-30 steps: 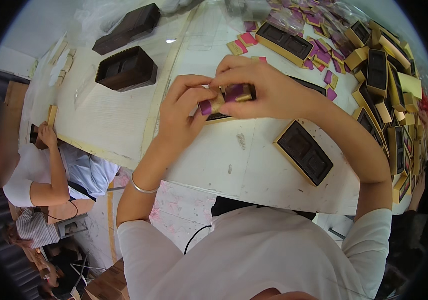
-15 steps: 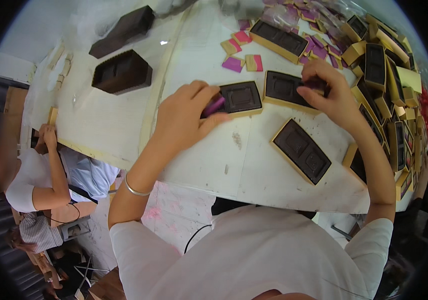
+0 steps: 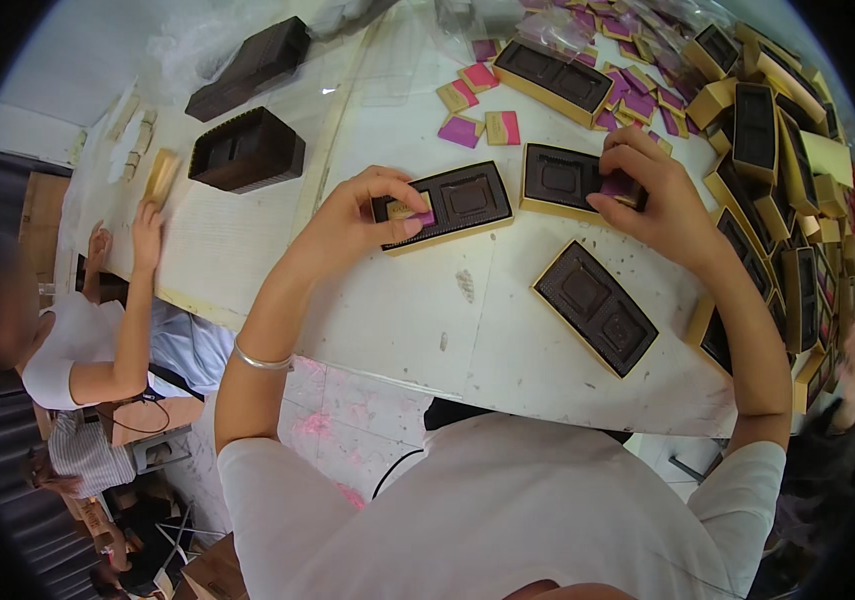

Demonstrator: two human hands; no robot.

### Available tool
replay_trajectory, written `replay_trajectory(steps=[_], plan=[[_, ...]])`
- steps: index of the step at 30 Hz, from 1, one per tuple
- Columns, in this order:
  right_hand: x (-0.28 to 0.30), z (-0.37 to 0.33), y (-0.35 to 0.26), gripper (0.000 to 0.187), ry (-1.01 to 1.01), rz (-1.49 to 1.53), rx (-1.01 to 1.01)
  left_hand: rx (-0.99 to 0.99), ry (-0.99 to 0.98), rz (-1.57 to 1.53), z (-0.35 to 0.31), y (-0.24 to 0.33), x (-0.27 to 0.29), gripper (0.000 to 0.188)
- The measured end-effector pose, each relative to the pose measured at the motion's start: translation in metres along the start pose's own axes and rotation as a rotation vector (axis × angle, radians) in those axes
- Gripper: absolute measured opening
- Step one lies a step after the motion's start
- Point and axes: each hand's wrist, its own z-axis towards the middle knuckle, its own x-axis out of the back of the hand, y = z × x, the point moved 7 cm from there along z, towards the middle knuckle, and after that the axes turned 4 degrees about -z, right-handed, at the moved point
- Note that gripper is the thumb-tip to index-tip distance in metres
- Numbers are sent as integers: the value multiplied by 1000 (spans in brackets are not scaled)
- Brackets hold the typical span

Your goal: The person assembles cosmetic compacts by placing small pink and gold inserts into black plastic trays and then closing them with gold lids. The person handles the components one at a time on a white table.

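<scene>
My left hand (image 3: 353,222) has its thumb and fingers on a small gold-and-purple wrapped square (image 3: 411,209), which lies flat in the left compartment of a gold box with a dark tray (image 3: 470,197). The right compartment of that box holds nothing. Beside it stands a second gold box (image 3: 551,174), its left compartment bare. In that box's right end my right hand (image 3: 653,195) grips a purple wrapped square (image 3: 623,187), mostly hidden by the fingers. A third gold box (image 3: 598,305) lies slanted nearer to me, with both compartments bare.
Another gold box (image 3: 555,80) lies beyond, among loose wrapped squares (image 3: 503,128) in purple, pink and gold. Gold boxes pile up (image 3: 756,130) at the right. Stacked dark trays (image 3: 248,150) stand at the left. A co-worker (image 3: 98,345) sits at the left table edge.
The left-hand square, tilted before, now lies flat in its compartment. My right hand has stayed at the second box's right end. The co-worker's hand has moved forward with a gold strip.
</scene>
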Motion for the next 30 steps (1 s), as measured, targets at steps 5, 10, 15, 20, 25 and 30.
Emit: replay_trajectory(steps=[5,10,15,20,25,30], plan=[[0,2,-5,24,4,-100,48,65,-71,71,11,-9,2,13],[7,0,-4,24,38,-54,17,49,-94,66,7,5,-1,11],[35,7,-41,32,279,60,324,-369,237,104,-17,61,1,42],[6,31,-81,40,262,35,428,88,-307,-1156,12,64,-109,67],[-30,58,-69,30,35,248,184,144,-53,-1323,34,47,-88,48],[-28,64,-46,24,136,614,37,62,-306,-1259,40,48,-78,41]])
